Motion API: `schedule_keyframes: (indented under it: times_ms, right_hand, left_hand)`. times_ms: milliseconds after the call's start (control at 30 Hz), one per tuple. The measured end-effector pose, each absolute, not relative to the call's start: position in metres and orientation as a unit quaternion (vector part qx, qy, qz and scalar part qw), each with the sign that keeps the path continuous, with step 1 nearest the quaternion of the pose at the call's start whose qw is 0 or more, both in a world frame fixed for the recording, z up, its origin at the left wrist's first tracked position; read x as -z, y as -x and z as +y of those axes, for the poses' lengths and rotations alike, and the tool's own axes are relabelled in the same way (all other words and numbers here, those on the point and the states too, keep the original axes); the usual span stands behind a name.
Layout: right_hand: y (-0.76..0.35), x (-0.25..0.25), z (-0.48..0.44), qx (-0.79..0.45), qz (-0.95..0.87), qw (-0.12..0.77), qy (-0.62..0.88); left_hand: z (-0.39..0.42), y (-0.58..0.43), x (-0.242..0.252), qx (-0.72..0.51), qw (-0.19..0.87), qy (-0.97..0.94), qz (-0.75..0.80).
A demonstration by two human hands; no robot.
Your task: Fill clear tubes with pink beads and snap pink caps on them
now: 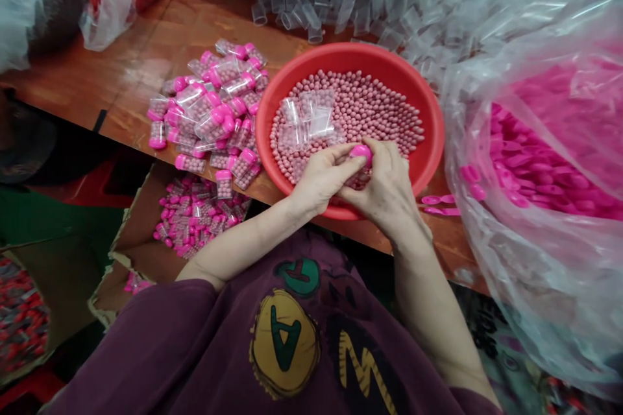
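Observation:
Over the near side of a red basin [435,136], my two hands meet at a bright pink cap [361,154]. My left hand [324,175] pinches it from the left, thumb and fingertips closed. From the other side my right hand [387,185] curls its fingers round it. Whatever sits under the cap is mostly hidden by my fingers. Small round pink beads [355,100] cover the basin's bottom, and several clear plastic tubes [311,120] lie on them at the left.
Bead-filled tubes with pink caps [214,110] are heaped left of the basin. More fill a cardboard box [136,227] below the table edge. Clear empty tubes [350,6] pile up behind. A plastic bag [516,272] with pink spoon-like pieces [545,175] stands at right.

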State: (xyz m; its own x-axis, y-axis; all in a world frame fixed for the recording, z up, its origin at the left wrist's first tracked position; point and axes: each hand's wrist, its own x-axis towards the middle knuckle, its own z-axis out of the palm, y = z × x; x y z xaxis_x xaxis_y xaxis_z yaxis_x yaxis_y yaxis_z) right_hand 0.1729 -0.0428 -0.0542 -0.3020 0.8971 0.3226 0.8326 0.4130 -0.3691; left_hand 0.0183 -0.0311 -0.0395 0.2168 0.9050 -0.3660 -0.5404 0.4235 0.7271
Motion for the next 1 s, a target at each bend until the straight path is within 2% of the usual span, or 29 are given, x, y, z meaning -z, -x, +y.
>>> schedule_keyframes:
  times_ms: [200,433,567,767,900,1000]
  right_hand:
    - [-0.175,0.051,-0.044,0.016,-0.800,0.180,0.572]
    - [-0.162,0.066,-0.048,0.010,-0.781,0.256,0.570]
    - [-0.164,0.067,-0.044,0.002,-0.768,0.254,0.587]
    - [-0.171,0.063,-0.038,0.013,-0.788,0.269,0.554]
    - [-0.154,0.056,-0.032,0.032,-0.801,0.244,0.546]
    - [-0.134,0.043,-0.022,-0.008,-0.813,0.210,0.542]
  left_hand:
    - [-0.036,-0.025,0.051,-0.498,0.659,-0.358,0.436]
    - [-0.044,-0.030,0.054,-0.492,0.570,-0.445,0.484]
    - [-0.051,-0.029,0.046,-0.468,0.512,-0.499,0.519]
    - [-0.054,-0.029,0.040,-0.448,0.477,-0.530,0.540]
    - [-0.047,-0.022,0.041,-0.444,0.467,-0.535,0.547]
    - [-0.033,-0.003,0.044,-0.429,0.458,-0.556,0.545]
